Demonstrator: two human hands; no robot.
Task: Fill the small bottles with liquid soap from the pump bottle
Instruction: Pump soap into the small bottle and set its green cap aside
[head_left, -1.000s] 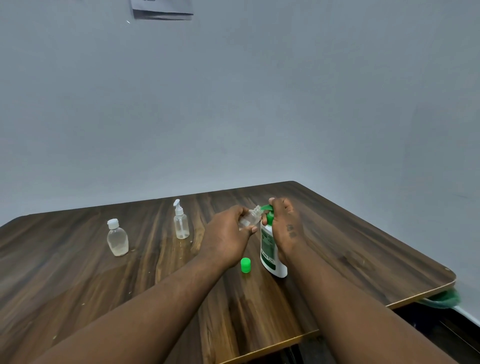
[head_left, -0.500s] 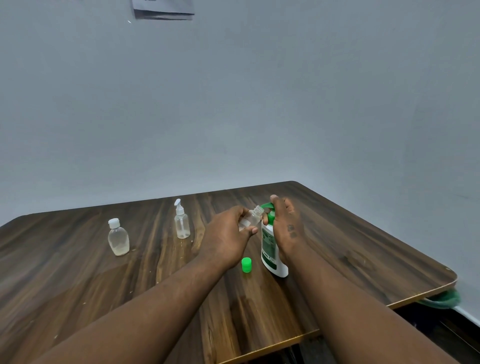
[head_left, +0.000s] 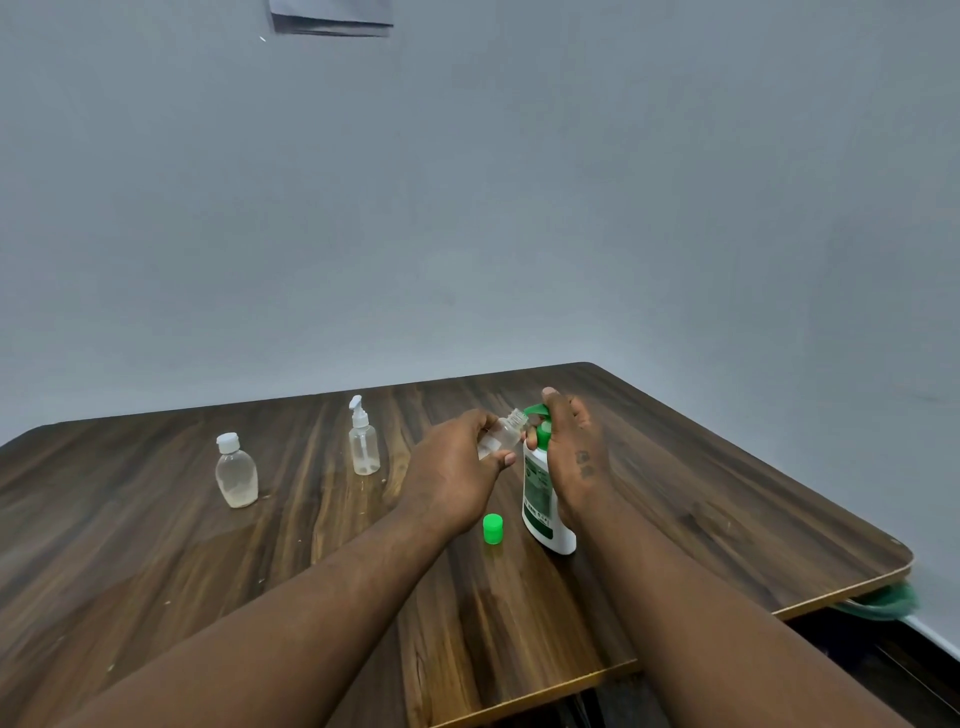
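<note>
At mid-surface, your left hand (head_left: 457, 467) grasps the small clear plastic bottle (head_left: 501, 435), tilted toward the green pump nozzle. Your right hand (head_left: 571, 447) clasps the white pump bottle (head_left: 540, 499). It's light, probably slippery; keep your grip on its body.

Lighting dim, even, cool grey cast; no hard shadows. Soft sheen on table (head_left: 156, 545) near left. Wide-angle bowing at frame edges. Forearms at bottom soft, slightly blurred; centre reasonably sharp.
</note>
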